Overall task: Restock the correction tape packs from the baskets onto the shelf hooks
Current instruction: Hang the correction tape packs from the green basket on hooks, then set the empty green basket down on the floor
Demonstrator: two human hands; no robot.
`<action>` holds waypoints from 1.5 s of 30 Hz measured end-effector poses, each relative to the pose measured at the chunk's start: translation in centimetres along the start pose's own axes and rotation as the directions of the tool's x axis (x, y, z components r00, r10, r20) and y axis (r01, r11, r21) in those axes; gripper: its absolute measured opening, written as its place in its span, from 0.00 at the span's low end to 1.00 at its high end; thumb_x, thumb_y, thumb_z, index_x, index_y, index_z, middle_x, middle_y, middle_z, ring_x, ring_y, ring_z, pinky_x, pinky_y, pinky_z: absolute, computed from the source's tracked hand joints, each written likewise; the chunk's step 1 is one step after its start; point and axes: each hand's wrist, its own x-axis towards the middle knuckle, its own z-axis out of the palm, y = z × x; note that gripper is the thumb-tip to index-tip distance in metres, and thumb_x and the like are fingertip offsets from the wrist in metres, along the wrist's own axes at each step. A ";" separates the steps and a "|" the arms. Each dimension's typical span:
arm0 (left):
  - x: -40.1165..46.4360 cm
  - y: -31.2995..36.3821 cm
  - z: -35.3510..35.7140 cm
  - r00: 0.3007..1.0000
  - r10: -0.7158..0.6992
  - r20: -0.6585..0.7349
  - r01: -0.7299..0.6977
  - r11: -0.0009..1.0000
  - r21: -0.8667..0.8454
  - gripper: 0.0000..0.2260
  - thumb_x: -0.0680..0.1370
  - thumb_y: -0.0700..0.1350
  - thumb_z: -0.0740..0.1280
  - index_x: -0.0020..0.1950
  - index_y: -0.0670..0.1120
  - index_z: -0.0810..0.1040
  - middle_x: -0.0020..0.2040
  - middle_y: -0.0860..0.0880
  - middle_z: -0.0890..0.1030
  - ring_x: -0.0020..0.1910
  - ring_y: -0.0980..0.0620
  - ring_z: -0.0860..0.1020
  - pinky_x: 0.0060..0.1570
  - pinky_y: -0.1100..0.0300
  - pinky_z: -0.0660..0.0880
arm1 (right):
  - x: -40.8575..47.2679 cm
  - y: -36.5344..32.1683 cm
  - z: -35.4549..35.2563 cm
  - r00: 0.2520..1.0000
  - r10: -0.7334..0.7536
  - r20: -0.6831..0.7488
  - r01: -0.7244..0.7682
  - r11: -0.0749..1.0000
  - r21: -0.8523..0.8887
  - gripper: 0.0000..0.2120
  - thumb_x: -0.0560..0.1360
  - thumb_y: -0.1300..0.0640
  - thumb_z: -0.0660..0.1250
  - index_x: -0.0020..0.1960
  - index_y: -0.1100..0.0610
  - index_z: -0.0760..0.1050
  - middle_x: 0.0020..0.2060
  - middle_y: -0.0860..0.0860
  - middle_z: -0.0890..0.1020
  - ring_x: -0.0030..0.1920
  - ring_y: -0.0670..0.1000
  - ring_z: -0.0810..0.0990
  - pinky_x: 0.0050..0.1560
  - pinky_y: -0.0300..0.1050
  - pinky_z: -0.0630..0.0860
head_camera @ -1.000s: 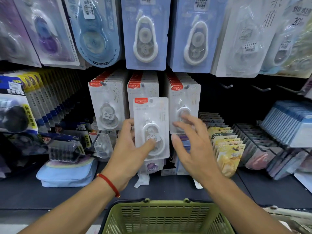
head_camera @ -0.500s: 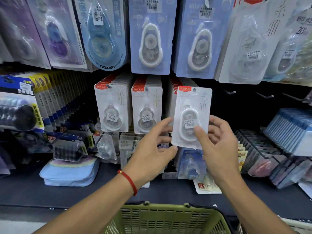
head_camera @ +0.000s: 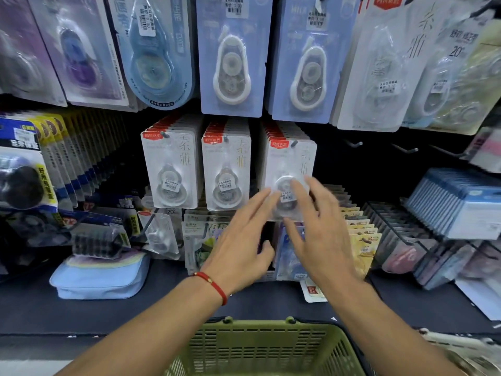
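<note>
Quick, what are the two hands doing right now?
Left hand: open, fingers spread, holding nothing.
Right hand: open, fingertips at the front white pack on its hook, not gripping.

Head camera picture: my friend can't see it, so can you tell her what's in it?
Two open hands, left hand and right hand, reach toward a white correction tape pack hanging on the rightmost of three full shelf hooks. Empty hooks stick out further right, and a green basket sits below.

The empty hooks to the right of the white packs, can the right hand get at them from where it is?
Probably yes. The empty hooks stick out bare just up and right of the right hand, which is open. Nothing hangs between them, though the big packs above overhang closely.
</note>
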 end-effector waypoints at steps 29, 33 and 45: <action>-30.2 -11.8 1.3 0.466 -0.884 0.035 0.834 0.452 0.317 0.45 0.78 0.31 0.63 0.84 0.64 0.48 0.58 0.39 0.80 0.56 0.35 0.80 0.57 0.45 0.77 | -26.7 9.8 3.5 0.549 0.285 0.786 -0.362 0.929 -0.084 0.45 0.76 0.73 0.63 0.86 0.51 0.48 0.86 0.46 0.43 0.57 0.62 0.80 0.43 0.49 0.73; -32.2 -12.3 -1.1 0.453 -0.887 -0.089 0.768 0.337 0.544 0.35 0.81 0.37 0.65 0.84 0.58 0.57 0.71 0.37 0.72 0.67 0.33 0.72 0.63 0.41 0.74 | -27.7 4.8 6.2 0.645 0.343 0.683 -0.600 0.781 0.175 0.39 0.77 0.78 0.58 0.84 0.54 0.58 0.86 0.47 0.52 0.76 0.50 0.69 0.57 0.37 0.73; -31.5 0.9 12.0 0.488 -0.798 0.355 0.691 0.601 0.401 0.34 0.83 0.46 0.63 0.85 0.52 0.48 0.72 0.38 0.75 0.67 0.36 0.76 0.64 0.43 0.74 | -25.9 -1.4 8.7 0.464 0.115 0.878 -0.567 0.800 0.195 0.30 0.87 0.50 0.59 0.85 0.54 0.55 0.84 0.52 0.61 0.82 0.53 0.62 0.82 0.51 0.56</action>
